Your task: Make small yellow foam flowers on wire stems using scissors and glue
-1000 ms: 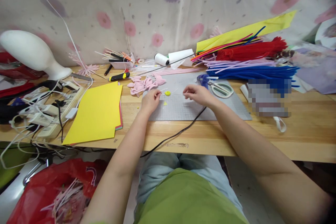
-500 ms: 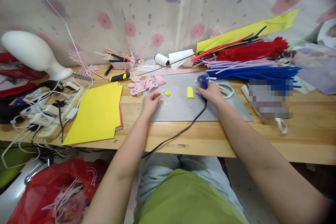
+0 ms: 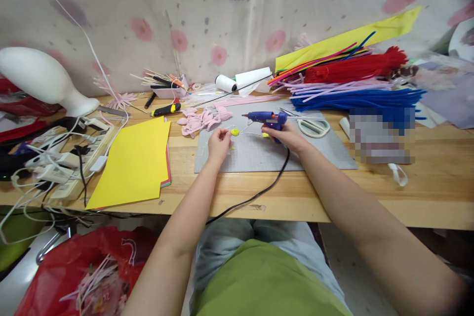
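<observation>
My right hand (image 3: 288, 134) is wrapped round the handle of a blue hot glue gun (image 3: 267, 118), which it holds above the grey cutting mat (image 3: 314, 153). The gun's nozzle points left and a clear glue stick sticks out at its back. My left hand (image 3: 219, 145) is closed in a pinch over the mat's left part, its fingertips right beside a small yellow piece (image 3: 234, 132). What the pinch holds is too small to make out. Thin white strands lie near it. A yellow strip (image 3: 265, 135) is partly hidden behind my right hand.
White-handled scissors (image 3: 314, 128) lie on the mat's right. Pink fuzzy shapes (image 3: 202, 121) and a yellow-black cutter (image 3: 166, 109) lie left. Yellow sheets (image 3: 129, 165), a power strip (image 3: 87, 158), blue pipe cleaners (image 3: 355, 101) and red ones (image 3: 355, 66) surround the mat. The gun's black cord (image 3: 255, 189) crosses the table's front edge.
My right hand has lifted the glue gun and swung its nozzle leftward, covering most of the yellow strip. My left fingertips have closed in on the small yellow piece.
</observation>
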Action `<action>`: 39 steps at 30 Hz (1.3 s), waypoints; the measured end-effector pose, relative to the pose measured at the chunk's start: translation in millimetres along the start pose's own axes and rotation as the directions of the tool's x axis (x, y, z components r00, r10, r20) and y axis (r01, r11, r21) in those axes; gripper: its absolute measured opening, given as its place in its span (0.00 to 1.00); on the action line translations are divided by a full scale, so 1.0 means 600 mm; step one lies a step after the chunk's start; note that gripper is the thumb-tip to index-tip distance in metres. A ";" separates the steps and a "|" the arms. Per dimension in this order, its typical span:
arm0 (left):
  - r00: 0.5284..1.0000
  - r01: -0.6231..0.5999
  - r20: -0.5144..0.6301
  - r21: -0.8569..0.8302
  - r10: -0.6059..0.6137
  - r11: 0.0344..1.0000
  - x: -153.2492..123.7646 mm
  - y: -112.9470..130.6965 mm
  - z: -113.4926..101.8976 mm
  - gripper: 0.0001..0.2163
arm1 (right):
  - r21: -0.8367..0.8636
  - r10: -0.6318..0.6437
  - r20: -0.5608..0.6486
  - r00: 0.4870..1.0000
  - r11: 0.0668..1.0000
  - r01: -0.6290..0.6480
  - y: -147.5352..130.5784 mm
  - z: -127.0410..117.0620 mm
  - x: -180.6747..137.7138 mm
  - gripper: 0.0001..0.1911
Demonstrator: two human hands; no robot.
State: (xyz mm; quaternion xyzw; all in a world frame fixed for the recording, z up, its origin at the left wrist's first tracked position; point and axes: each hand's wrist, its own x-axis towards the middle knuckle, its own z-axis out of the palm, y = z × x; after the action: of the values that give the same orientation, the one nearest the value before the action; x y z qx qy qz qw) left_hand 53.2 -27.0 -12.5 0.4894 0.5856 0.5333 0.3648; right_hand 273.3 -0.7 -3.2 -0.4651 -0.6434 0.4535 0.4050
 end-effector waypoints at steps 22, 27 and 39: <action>0.998 0.065 -0.028 0.017 -0.065 0.998 -0.001 -0.002 0.001 0.02 | -0.175 -0.012 0.150 0.989 0.984 0.038 -0.017 0.037 -0.015 0.27; 0.998 0.067 -0.021 0.032 -0.066 0.997 -0.003 0.001 0.000 0.02 | -0.155 -0.060 0.147 0.987 0.984 0.083 -0.022 0.040 -0.016 0.26; 0.998 0.066 -0.014 0.050 -0.065 0.997 -0.003 -0.002 -0.001 0.02 | -0.148 -0.071 0.172 0.982 0.984 0.097 -0.020 0.040 -0.014 0.25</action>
State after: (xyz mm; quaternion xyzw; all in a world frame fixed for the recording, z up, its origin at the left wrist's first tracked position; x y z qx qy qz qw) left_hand 53.0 -29.0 -14.1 0.4755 0.6169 0.5092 0.3660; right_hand 250.1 -15.6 1.2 -0.4283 -0.7274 0.4217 0.3311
